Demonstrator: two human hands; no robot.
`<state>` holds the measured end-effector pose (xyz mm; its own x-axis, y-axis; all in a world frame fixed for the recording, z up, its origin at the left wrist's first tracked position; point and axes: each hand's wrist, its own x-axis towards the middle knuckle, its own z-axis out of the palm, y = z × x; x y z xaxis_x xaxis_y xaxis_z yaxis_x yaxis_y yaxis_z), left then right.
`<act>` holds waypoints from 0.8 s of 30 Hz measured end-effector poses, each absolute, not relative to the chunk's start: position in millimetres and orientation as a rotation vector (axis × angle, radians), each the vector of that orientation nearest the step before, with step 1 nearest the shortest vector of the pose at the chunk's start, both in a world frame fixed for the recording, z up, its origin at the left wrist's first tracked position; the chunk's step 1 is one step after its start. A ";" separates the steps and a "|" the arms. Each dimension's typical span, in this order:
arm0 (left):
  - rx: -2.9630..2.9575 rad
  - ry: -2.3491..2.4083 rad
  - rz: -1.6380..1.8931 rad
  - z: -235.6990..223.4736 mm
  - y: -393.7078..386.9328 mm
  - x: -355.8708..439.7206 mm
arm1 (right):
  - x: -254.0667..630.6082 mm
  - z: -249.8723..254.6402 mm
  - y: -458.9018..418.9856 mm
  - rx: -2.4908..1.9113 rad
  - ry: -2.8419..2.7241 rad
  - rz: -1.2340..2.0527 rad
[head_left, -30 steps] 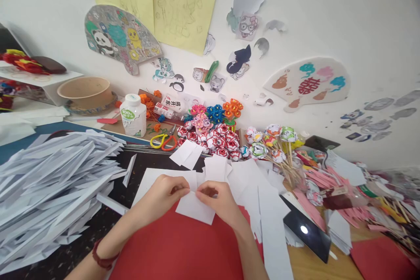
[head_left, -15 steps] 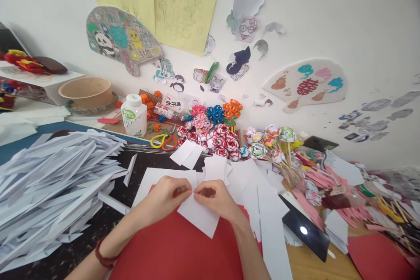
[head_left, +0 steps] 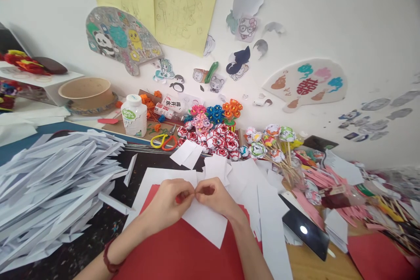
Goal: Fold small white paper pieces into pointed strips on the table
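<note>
a white paper (head_left: 210, 225) is held over a red sheet (head_left: 177, 256), its top pinched by the left hand (head_left: 174, 199) and right hand (head_left: 215, 199) close together, folded white strips (head_left: 59, 188) heaped to the left and a glossy dark device (head_left: 306, 229) to the right.

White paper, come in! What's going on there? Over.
Left grip, right grip: both pinching white paper, close together. Paper: above red sheet. Scissors: beyond, out of the way.
</note>
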<state>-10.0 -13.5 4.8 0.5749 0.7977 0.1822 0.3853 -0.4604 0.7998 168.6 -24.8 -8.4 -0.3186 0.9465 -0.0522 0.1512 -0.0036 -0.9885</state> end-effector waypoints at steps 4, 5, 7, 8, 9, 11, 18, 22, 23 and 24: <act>2.114 0.963 0.719 7.4 -15.8 -11.8 | 171.0 -8.1 -24.8 -1.179 -1.550 1.428; 2.123 0.970 0.720 7.8 -15.7 -12.6 | 171.7 -8.4 -24.8 -1.186 -1.552 1.423; 2.141 0.976 0.724 8.6 -14.7 -14.1 | 173.2 -9.3 -24.6 -1.195 -1.560 1.415; 2.147 0.975 0.727 8.9 -13.7 -15.1 | 174.0 -9.9 -24.5 -1.197 -1.566 1.410; 2.151 0.974 0.735 9.4 -12.5 -16.2 | 174.9 -10.4 -24.3 -1.199 -1.573 1.407; 2.150 0.973 0.760 10.8 -8.9 -19.9 | 177.6 -11.3 -24.0 -1.200 -1.577 1.403; 2.135 1.051 0.870 18.9 5.9 -41.8 | 193.5 -15.7 -23.1 -1.268 -1.517 1.397; 2.124 1.053 0.896 20.6 6.6 -43.8 | 200.0 -16.1 -23.1 -1.306 -1.546 1.347; 2.118 1.052 0.902 20.8 6.3 -43.0 | 201.0 -15.4 -23.3 -1.310 -1.547 1.342; 2.112 1.050 0.907 21.1 6.0 -42.4 | 202.0 -14.6 -23.8 -1.311 -1.547 1.344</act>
<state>-42.4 6.0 21.1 0.4523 0.8379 0.3056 0.4243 -0.5035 0.7526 202.0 -23.8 -14.6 -0.2484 0.9624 -0.1099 0.2435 -0.0478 -0.9687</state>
